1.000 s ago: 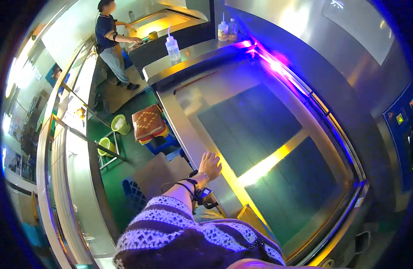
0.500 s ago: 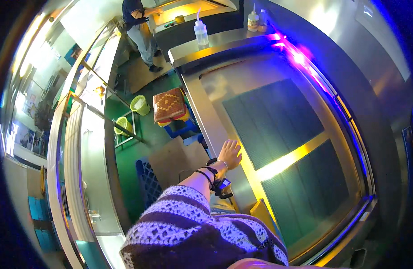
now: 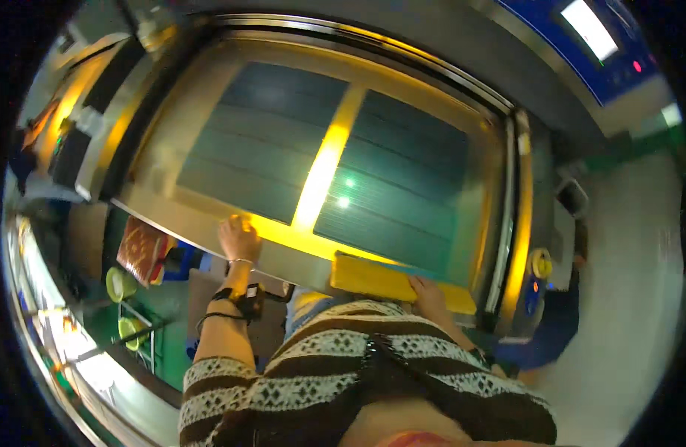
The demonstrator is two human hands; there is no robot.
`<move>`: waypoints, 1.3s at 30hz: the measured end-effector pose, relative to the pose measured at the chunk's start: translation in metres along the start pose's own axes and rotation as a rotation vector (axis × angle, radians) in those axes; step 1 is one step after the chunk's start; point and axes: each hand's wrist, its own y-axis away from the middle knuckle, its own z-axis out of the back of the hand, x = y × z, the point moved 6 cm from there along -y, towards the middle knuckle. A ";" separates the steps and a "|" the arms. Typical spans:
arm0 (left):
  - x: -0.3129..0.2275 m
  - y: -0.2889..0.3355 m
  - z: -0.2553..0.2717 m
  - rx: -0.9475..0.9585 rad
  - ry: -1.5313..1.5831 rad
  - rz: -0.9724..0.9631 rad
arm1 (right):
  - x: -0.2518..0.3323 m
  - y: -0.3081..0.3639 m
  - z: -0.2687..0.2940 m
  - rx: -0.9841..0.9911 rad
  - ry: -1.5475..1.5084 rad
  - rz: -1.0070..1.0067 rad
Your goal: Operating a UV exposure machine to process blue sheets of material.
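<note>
My left hand [image 3: 240, 237] rests on the front metal border of a large flat table-like machine [image 3: 279, 257], its fingers laid over the edge and nothing seen in them. A bracelet and a dark wrist device with a cable are on that arm. My right hand [image 3: 430, 296] lies on a long yellow padded bar [image 3: 372, 276] at the machine's front edge, fingers extended. Two dark, finely ribbed rectangular panels, a left one [image 3: 264, 141] and a right one [image 3: 406, 171], are set in the surface, with a bright strip [image 3: 320, 182] between them.
A metal rail [image 3: 358, 33] borders the far side. At the right stands a post with a yellow-topped button [image 3: 540, 263]. A blue control panel [image 3: 596, 37] is at the upper right. Left are a stool with a patterned cushion [image 3: 141, 249], green bins [image 3: 121, 284] and another person [image 3: 22, 156].
My view has swung right, so the machine now lies straight ahead. My right hand has come into sight on the yellow bar. My left hand stays on the front border.
</note>
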 end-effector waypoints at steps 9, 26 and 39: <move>0.001 -0.004 -0.016 0.112 -0.071 0.011 | 0.009 0.004 0.005 -0.114 -0.022 0.071; -0.010 -0.023 -0.015 0.094 -0.016 -0.097 | -0.124 -0.212 0.075 0.098 0.195 -0.317; 0.040 -0.059 -0.027 0.190 -0.012 -0.147 | -0.175 -0.364 0.151 -0.222 0.187 -0.221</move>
